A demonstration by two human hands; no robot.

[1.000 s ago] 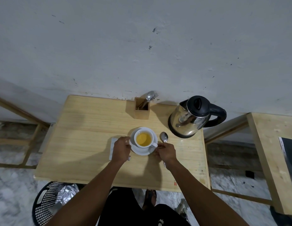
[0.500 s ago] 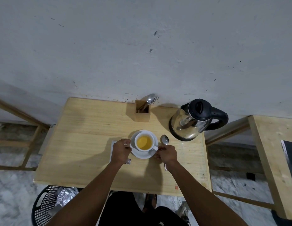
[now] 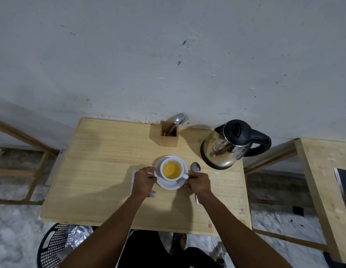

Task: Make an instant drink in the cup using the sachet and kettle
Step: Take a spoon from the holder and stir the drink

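A white cup [image 3: 171, 169] of yellow drink stands on a white saucer [image 3: 171, 185] near the middle of the wooden table [image 3: 102, 171]. My left hand [image 3: 144, 180] grips the saucer's left rim. My right hand [image 3: 198, 183] grips its right rim by the cup's handle. A steel spoon [image 3: 195, 167] lies just right of the saucer, its handle running under my right hand. The steel kettle [image 3: 229, 145] with black lid stands at the table's back right. A silvery scrap of sachet [image 3: 152, 194] peeks out below my left hand, on a white paper [image 3: 133, 176].
A wooden cutlery holder [image 3: 168, 134] with a spoon and fork stands at the back by the wall. A black mesh bin [image 3: 58, 244] with foil waste sits on the floor at lower left. Another wooden table [image 3: 326, 180] is on the right.
Both hands keep their hold on the saucer; cup and saucer have stayed in place. The view has shifted slightly as my head moved.
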